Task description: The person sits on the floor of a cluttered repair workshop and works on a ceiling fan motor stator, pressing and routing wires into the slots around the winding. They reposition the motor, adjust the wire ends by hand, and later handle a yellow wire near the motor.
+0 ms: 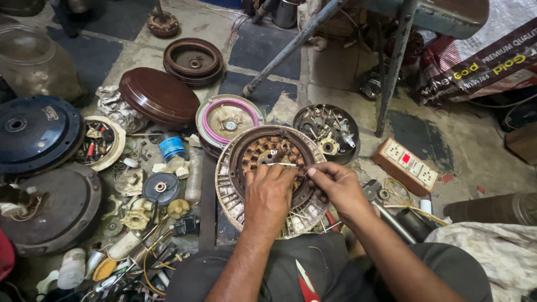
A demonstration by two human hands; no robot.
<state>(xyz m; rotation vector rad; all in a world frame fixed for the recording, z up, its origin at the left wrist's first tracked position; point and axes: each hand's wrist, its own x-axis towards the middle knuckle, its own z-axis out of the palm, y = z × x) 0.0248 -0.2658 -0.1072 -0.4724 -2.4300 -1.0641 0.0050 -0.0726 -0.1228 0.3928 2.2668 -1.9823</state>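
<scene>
Two hands (302, 187) — thin strip (279, 164) lengthwise left-right over stator (268, 179)

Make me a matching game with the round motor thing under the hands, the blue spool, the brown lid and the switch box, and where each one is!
Things:
1. round motor part
2. blue spool
3. brown lid
4. switch box

Places:
A. on the floor, right of the right hand
B. under both hands, the left hand resting on it
C. far side of the blue spool, beside crumpled paper
D. left of the motor part, among small parts

Pairs: 1-B, 2-D, 3-C, 4-A
</scene>
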